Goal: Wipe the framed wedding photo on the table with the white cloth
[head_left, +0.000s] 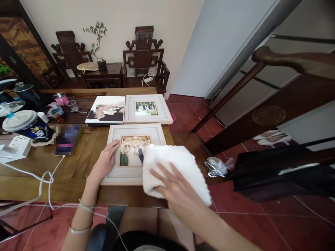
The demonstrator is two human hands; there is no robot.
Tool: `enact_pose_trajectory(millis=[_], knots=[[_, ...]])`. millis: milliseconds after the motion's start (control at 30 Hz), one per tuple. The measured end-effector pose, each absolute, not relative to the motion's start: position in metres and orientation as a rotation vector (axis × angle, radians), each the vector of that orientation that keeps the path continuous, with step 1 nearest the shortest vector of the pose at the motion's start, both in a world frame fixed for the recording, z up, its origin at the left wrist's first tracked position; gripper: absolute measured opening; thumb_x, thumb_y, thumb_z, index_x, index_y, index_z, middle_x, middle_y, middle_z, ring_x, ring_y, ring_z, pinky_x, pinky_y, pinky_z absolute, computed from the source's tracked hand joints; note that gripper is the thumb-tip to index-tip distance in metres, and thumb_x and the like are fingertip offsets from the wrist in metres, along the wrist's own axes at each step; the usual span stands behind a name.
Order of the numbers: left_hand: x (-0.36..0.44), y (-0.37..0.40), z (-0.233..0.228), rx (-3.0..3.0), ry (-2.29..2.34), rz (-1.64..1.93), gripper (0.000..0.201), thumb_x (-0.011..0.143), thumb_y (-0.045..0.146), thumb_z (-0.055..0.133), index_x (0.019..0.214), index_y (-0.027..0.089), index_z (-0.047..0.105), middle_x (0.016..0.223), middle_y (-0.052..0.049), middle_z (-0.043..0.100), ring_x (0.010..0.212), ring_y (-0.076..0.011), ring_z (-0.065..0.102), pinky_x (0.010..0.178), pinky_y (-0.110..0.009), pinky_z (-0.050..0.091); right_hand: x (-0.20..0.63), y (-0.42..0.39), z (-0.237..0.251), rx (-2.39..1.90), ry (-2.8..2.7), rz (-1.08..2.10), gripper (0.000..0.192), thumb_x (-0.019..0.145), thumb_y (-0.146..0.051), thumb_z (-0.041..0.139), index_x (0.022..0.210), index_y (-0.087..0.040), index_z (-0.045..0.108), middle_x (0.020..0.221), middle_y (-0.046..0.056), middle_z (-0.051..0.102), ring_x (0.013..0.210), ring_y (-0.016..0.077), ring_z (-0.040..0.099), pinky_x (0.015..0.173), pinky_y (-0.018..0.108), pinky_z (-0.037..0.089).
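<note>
A pale photo frame (136, 176) lies face up near the table's front edge, showing a picture with warm, light colours. My left hand (106, 160) grips its left side, fingers resting over the border. On the frame's right part, my right hand (171, 181) presses a fluffy white cloth (180, 160), its fingers bent into the pile. The cloth hides the frame's lower right corner and hangs past the table's right edge. Just behind are a second photo frame (148, 118) with an outdoor picture and a photo album (115, 120) with a flower on its cover.
A phone (68, 139) with a charging cable (49, 176) lies left, near a lidded cup (24, 122), a white power strip (18, 148) and a pink mug (60, 98). A wooden chair (235, 132) with dark cloth (264, 170) stands right. Carved chairs (143, 52) line the wall.
</note>
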State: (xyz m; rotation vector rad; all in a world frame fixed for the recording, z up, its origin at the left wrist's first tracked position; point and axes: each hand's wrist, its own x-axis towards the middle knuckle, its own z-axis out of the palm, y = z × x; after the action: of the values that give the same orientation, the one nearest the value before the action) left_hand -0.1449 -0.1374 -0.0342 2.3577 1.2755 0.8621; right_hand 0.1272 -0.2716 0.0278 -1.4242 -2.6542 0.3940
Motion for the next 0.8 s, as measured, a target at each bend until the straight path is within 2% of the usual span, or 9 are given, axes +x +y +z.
enact_pose_trajectory(millis=[100, 233, 400, 567, 700, 800], knots=[[-0.145, -0.137, -0.033, 2.347, 1.249, 0.859, 0.046, 0.090, 0.011, 0.036, 0.130, 0.013, 0.059, 0.139, -0.014, 0.056, 0.133, -0.0244, 0.048, 0.115, -0.046, 0.036, 0.158, -0.274, 0.027, -1.502, -2.586, 0.382, 0.057, 0.058, 0.006, 0.041, 0.094, -0.023, 0.075, 0.141, 0.003, 0.053, 0.142, 0.0298, 0.029, 0.115, 0.064, 0.017], [-0.146, -0.136, -0.032, 2.358, 1.246, 0.848, 0.046, 0.090, 0.011, 0.037, 0.130, 0.015, 0.059, 0.139, -0.012, 0.056, 0.133, -0.0233, 0.049, 0.115, -0.046, 0.036, 0.176, -0.248, 0.027, -1.538, -2.599, 0.291, 0.053, 0.059, 0.007, 0.038, 0.085, -0.022, 0.074, 0.140, 0.000, 0.054, 0.142, 0.0273, 0.031, 0.114, 0.063, 0.021], [-0.146, -0.136, -0.035, 2.384, 1.233, 0.876, 0.047, 0.089, 0.009, 0.036, 0.129, 0.015, 0.060, 0.138, -0.012, 0.057, 0.133, -0.0232, 0.049, 0.114, -0.047, 0.038, 0.170, -0.177, 0.028, -1.644, -2.585, 0.026, 0.058, 0.065, 0.009, 0.038, 0.102, -0.019, 0.073, 0.144, 0.002, 0.050, 0.142, 0.0305, 0.029, 0.114, 0.062, 0.021], [-0.143, -0.139, -0.035, 2.360, 1.263, 0.906, 0.049, 0.088, 0.007, 0.035, 0.129, 0.015, 0.060, 0.138, -0.012, 0.057, 0.133, -0.0220, 0.049, 0.114, -0.047, 0.038, 0.119, -0.115, 0.041, -1.634, -2.517, -0.144, 0.060, 0.073, 0.006, 0.045, 0.125, -0.016, 0.063, 0.152, 0.009, 0.038, 0.144, 0.0340, 0.024, 0.114, 0.061, 0.022], [-0.143, -0.139, -0.034, 2.355, 1.267, 0.910, 0.049, 0.087, 0.006, 0.036, 0.128, 0.014, 0.061, 0.137, -0.013, 0.058, 0.132, -0.0232, 0.050, 0.113, -0.048, 0.038, 0.059, -0.095, 0.040, -1.280, -2.686, -0.220, 0.044, 0.082, -0.002, 0.048, 0.118, -0.017, 0.067, 0.153, 0.005, 0.037, 0.145, 0.0339, 0.019, 0.116, 0.061, 0.014], [-0.144, -0.139, -0.034, 2.342, 1.280, 0.892, 0.048, 0.087, 0.007, 0.037, 0.128, 0.012, 0.061, 0.136, -0.016, 0.058, 0.130, -0.0251, 0.051, 0.113, -0.048, 0.038, 0.036, -0.089, 0.030, -1.269, -2.743, -0.205, 0.038, 0.085, -0.003, 0.046, 0.111, -0.018, 0.069, 0.152, 0.005, 0.041, 0.144, 0.0339, 0.022, 0.115, 0.062, 0.015]])
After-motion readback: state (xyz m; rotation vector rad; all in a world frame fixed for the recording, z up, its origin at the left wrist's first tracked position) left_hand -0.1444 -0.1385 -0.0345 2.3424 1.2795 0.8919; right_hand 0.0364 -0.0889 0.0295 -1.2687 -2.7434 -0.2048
